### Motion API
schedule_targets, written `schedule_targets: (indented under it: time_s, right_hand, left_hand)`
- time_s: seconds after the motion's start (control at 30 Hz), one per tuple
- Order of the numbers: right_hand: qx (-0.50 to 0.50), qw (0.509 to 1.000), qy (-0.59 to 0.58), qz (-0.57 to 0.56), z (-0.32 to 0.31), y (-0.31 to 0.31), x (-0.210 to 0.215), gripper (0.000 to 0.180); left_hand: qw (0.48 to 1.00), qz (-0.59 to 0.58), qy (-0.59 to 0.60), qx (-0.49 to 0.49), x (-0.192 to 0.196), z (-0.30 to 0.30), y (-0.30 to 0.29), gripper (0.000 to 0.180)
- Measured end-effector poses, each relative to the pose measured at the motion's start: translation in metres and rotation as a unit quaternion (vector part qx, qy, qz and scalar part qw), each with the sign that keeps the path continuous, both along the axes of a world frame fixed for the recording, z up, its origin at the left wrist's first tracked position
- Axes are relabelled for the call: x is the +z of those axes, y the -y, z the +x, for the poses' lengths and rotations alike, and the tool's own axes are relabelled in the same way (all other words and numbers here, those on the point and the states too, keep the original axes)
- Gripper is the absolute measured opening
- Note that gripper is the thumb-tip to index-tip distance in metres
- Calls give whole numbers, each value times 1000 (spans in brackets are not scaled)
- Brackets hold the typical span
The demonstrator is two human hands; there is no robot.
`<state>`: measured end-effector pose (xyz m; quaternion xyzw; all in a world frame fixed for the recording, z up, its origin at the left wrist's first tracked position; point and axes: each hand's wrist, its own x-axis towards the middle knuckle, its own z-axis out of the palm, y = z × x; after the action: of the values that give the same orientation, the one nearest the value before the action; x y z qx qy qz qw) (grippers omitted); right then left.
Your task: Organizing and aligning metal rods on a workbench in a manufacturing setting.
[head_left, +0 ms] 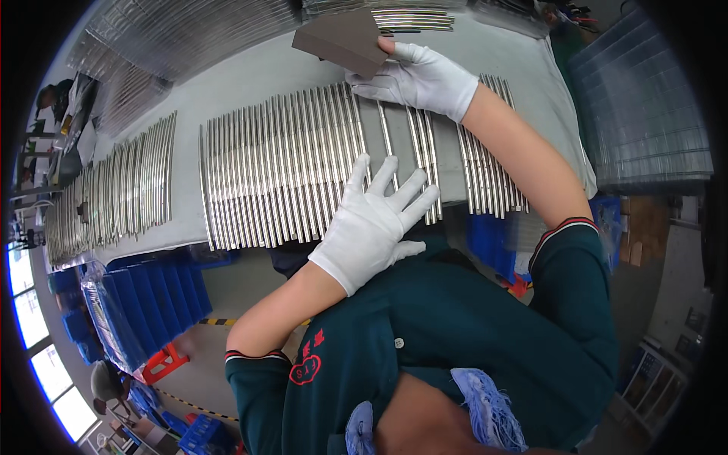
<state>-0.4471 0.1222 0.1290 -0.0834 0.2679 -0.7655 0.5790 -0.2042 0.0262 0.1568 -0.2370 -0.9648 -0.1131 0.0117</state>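
Note:
Metal rods (280, 167), long, thin and silvery, lie side by side in a wide row on the pale table covering. My left hand (371, 227), in a white fabric glove, is open with fingers spread over the right part of this row, fingertips at the near ends of a few rods that stand apart. Whether it presses on them I cannot tell. My right hand (428, 80), gloved too, is closed on a flat, stiff grey-brown sheet (341, 44) beyond the rods' far ends. The thumb lies along the sheet's edge, its tip bare; the other fingers are partly hidden.
A smaller group of rods (489, 163) lies to the right, and another (121, 189) at the far left. Clear plastic trays (182, 30) are stacked at the back left, more trays (644, 114) at the right. Blue bins (155, 292) stand below the table's left edge.

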Motion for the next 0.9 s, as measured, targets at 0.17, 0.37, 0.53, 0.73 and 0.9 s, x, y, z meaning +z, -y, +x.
schedule_targets:
  time_s: [0.17, 0.37, 0.53, 0.73, 0.9]
  right_hand:
    - [-47, 995, -33, 78, 1, -9, 1, 53]
    - [-28, 996, -52, 63, -18, -50, -3, 56]
    - [-78, 988, -115, 72, -11, -66, 16, 54]
    - [-178, 816, -489, 251, 25, -49, 34, 59]
    - [-181, 728, -614, 246, 38, -37, 27, 62]
  left_hand:
    - [999, 24, -13, -20, -3, -13, -14, 75]
    - [999, 36, 5, -12, -9, -22, -31, 73]
    - [996, 71, 9, -44, -6, -15, -20, 73]
    - [996, 6, -39, 86, -5, 11, 20, 70]
    - [991, 20, -79, 105, -24, 19, 16, 60]
